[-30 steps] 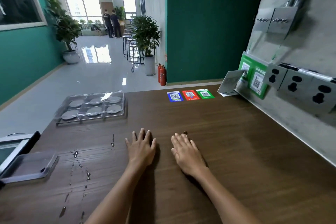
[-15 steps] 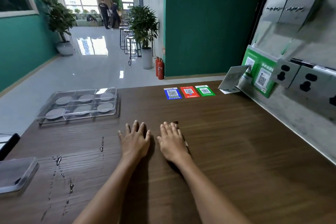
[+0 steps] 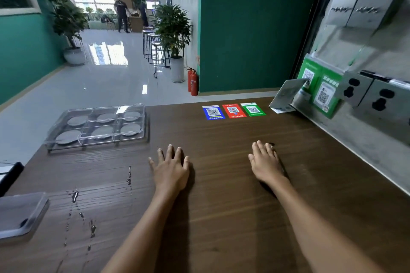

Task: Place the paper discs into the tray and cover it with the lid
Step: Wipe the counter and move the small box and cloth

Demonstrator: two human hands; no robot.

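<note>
A clear plastic tray (image 3: 145, 117) with a transparent lid on it stands at the far left of the brown wooden table (image 3: 244, 184). Inside, several grey paper discs (image 3: 104, 132) lie one per compartment. My left hand (image 3: 170, 168) rests flat on the table, palm down, fingers spread, to the right of the tray and nearer me. My right hand (image 3: 265, 164) lies flat too, further right, holding nothing.
Three QR-code stickers (image 3: 233, 110) in blue, red and green lie at the table's far edge. A grey wall with sockets (image 3: 366, 93) and green QR signs (image 3: 319, 88) borders the right. A grey lidded box (image 3: 20, 215) sits front left, with water drops (image 3: 75, 196) beside it.
My hands have moved apart: the right one slid to the right, the left stayed about where it was. The camera view shifted slightly.
</note>
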